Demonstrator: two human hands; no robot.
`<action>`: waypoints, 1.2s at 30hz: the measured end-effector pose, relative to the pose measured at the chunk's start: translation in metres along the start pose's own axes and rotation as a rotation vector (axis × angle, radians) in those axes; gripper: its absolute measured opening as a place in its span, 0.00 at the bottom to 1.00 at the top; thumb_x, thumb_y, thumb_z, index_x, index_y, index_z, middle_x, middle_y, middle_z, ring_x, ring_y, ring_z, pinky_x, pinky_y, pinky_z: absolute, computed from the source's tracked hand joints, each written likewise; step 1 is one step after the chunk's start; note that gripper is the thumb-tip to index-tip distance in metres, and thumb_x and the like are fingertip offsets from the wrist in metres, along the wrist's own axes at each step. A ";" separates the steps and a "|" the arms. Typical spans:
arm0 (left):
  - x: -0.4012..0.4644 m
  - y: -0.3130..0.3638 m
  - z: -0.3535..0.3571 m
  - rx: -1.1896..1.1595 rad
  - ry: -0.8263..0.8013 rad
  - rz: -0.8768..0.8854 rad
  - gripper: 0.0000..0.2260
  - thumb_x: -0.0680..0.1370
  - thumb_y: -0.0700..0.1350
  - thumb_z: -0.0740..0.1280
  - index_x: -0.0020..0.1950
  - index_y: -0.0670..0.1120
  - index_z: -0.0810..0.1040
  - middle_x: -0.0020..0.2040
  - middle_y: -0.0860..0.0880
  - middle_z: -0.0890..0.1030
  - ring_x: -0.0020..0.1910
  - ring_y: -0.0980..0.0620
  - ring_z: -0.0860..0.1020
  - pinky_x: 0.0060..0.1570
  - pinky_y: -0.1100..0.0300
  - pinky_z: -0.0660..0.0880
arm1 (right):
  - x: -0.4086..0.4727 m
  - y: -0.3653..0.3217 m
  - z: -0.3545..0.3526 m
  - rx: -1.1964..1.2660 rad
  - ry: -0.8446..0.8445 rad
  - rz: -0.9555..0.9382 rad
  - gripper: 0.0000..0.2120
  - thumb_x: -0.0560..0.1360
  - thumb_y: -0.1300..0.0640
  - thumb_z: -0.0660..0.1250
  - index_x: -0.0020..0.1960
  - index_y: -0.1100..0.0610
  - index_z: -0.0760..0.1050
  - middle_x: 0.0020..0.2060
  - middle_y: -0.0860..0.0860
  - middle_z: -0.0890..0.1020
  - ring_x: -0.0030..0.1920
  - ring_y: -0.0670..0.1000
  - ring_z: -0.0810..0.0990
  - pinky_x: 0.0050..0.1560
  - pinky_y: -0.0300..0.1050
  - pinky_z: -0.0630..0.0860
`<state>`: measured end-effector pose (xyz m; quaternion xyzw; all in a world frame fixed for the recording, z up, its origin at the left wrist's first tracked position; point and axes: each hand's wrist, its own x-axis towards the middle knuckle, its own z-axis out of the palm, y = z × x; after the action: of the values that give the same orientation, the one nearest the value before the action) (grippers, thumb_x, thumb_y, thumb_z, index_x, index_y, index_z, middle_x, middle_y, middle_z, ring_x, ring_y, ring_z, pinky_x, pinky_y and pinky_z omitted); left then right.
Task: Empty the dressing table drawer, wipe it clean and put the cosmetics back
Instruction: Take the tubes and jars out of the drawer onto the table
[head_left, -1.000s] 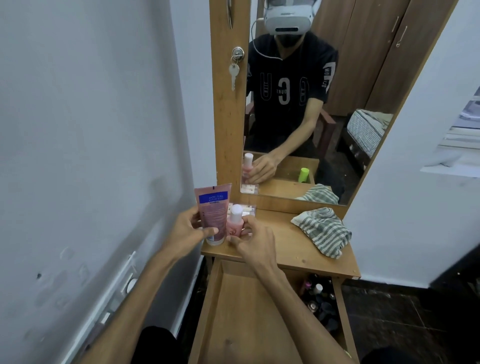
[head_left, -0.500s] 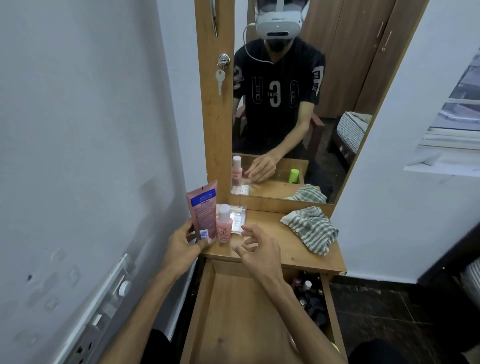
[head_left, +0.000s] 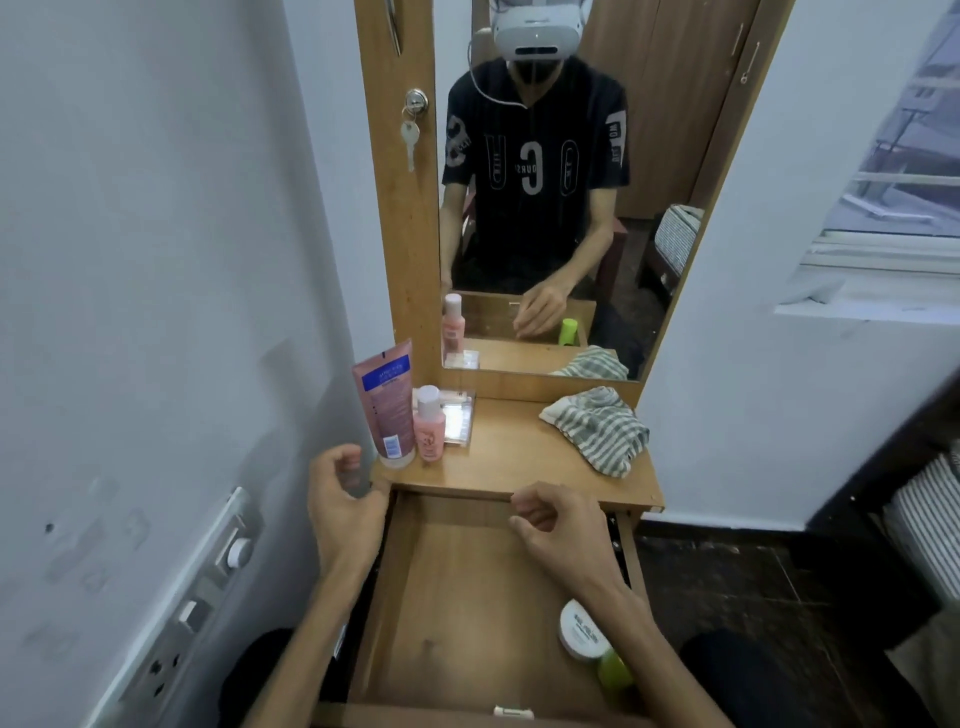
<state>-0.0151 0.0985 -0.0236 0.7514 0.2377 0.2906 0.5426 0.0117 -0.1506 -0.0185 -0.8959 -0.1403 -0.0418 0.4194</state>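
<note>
Over the open drawer (head_left: 467, 597), our left hand (head_left: 340, 506) and right hand (head_left: 558, 522) hover with fingers loosely curled, holding nothing. The pink tube (head_left: 387, 402) and small bottle (head_left: 429, 423) stand together on the surface (head_left: 519, 462), apparently parked for wiping; a white jar (head_left: 582, 631) remains inside.

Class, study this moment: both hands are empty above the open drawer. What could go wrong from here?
1. The pink tube stands on its cap near the tabletop's left front corner, close to the left hand; a brush could tip it off.
2. The small pink bottle stands right beside the tube, so one may topple the other.
3. The right arm hides part of the white jar in the drawer; it might be missed or knocked.
</note>
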 end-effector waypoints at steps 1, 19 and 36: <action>-0.008 0.004 0.001 -0.035 0.068 0.005 0.14 0.74 0.36 0.74 0.57 0.46 0.77 0.53 0.48 0.80 0.51 0.45 0.79 0.53 0.57 0.78 | -0.003 0.001 -0.005 -0.007 -0.008 0.000 0.07 0.73 0.58 0.76 0.50 0.50 0.86 0.40 0.41 0.85 0.44 0.40 0.83 0.47 0.34 0.81; -0.147 -0.008 0.085 0.636 -1.083 0.281 0.34 0.67 0.55 0.78 0.69 0.53 0.71 0.63 0.54 0.70 0.64 0.52 0.72 0.61 0.54 0.74 | -0.084 0.021 -0.078 -0.551 -0.221 0.231 0.12 0.71 0.45 0.75 0.54 0.44 0.82 0.45 0.40 0.83 0.46 0.43 0.80 0.43 0.38 0.75; -0.147 -0.008 0.099 0.725 -0.984 0.344 0.22 0.67 0.58 0.75 0.54 0.46 0.79 0.53 0.48 0.77 0.55 0.47 0.78 0.52 0.56 0.74 | -0.103 0.026 -0.076 -0.562 -0.363 0.219 0.15 0.70 0.47 0.75 0.56 0.44 0.82 0.52 0.43 0.83 0.53 0.45 0.80 0.52 0.41 0.80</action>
<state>-0.0519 -0.0651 -0.0820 0.9605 -0.0802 -0.1050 0.2449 -0.0760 -0.2465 -0.0085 -0.9788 -0.0989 0.1265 0.1268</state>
